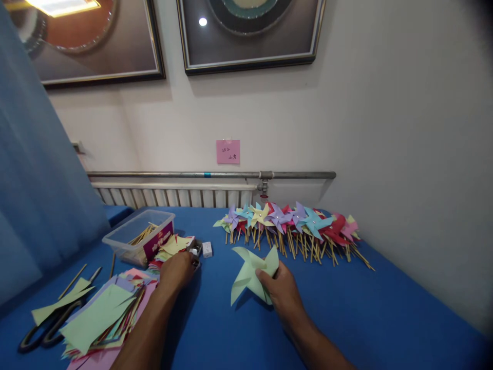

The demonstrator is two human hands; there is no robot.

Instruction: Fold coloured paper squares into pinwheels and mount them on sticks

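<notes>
- Head view, right side first: right hand point(283, 290) sits near the middle of the blue table point(385, 308), fingers closed in a pinch on the lower right of a pale green pinwheel blank point(250, 275) — thumb on top, the other fingers hidden beneath the paper.
- Blank's folded blades fan up and to the left of that hand, one long point reaching down toward the near edge; it looks to rest on the cloth, though whether it is lifted a touch I cannot tell.
- Left hand point(177, 271) is well apart from the blank, out to its left, knuckles up and fingers curled down onto a small metal tin point(196, 248) — whether they grip anything inside is hidden by the hand.
- Just beside the tin, on its right, lies a small white box point(207, 249); behind the left hand stands a clear plastic tub point(138, 236) holding wooden sticks.
- Nearer the left edge: a stack of coloured paper squares point(103, 318) with black-handled scissors point(42, 331) beside it.
- Along the far edge, by the wall, a row of finished pinwheels point(292, 226) lies on its sticks — the right hand is the nearer of the two to it.
</notes>
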